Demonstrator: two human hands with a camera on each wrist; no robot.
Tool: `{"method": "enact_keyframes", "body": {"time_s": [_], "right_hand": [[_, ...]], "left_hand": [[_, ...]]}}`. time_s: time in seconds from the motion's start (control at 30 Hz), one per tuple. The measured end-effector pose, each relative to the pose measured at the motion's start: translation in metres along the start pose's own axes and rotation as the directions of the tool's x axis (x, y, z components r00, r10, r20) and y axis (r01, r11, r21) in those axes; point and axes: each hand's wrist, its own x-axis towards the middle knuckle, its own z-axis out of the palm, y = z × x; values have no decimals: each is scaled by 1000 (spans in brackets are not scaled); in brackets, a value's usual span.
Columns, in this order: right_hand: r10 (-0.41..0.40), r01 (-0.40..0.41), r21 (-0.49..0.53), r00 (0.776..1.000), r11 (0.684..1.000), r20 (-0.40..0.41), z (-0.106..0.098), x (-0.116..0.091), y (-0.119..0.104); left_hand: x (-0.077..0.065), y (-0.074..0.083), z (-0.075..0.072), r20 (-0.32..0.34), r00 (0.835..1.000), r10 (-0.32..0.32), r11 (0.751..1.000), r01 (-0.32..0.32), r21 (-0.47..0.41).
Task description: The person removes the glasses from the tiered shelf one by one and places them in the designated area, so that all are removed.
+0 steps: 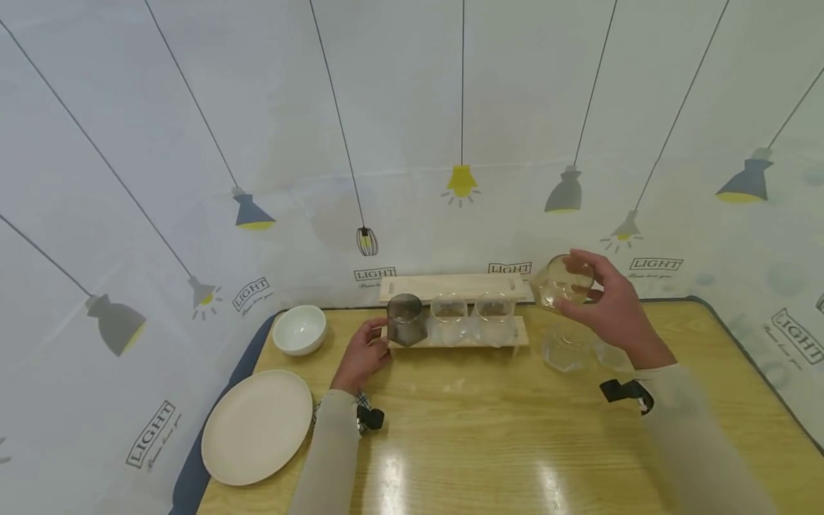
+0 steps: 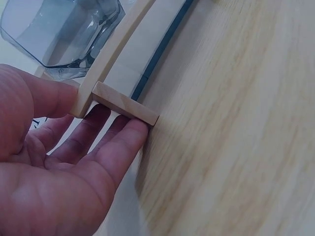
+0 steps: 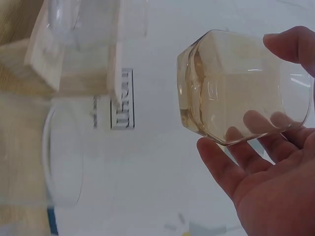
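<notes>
My left hand (image 1: 363, 357) holds the left end of a two-step wooden rack (image 1: 450, 287). In the left wrist view its thumb lies by the top board and its fingers reach under, against the rack's leg (image 2: 125, 104). On the front step stand a smoky grey glass (image 1: 406, 325) and two clear glasses, the middle one (image 1: 448, 323) and the right one (image 1: 494, 322). Right of the rack, my right hand (image 1: 614, 307) grips an amber-tinted glass (image 1: 561, 280) in the air, thumb on one side and fingers on the other. The right wrist view shows this glass (image 3: 236, 88) with its faceted base.
Clear glasses (image 1: 566, 352) stand on the wooden table (image 1: 476, 429) below my right hand. A white bowl (image 1: 300, 330) and a large pale plate (image 1: 257, 428) sit on the left. Behind the rack rises a wall covering (image 1: 399, 86) printed with lamps.
</notes>
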Motion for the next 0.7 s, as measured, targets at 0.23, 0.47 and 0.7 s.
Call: {"method": "enact_keyframes", "body": {"time_s": [0.23,0.47,0.7], "right_hand": [[63,-61,24,995,998,-78,-26,-30,36],[65,-59,44,985,997,-160,-51,-51,64],[103,-96,44,976,994,-191,-77,-67,88]], "left_hand": [[1,-3,0,5,1000,2,1000,-2,-29],[2,-3,-1,-3,1000,0,1000,0,-31],[4,-5,-2,11,1000,1,998,0,-55]]}}
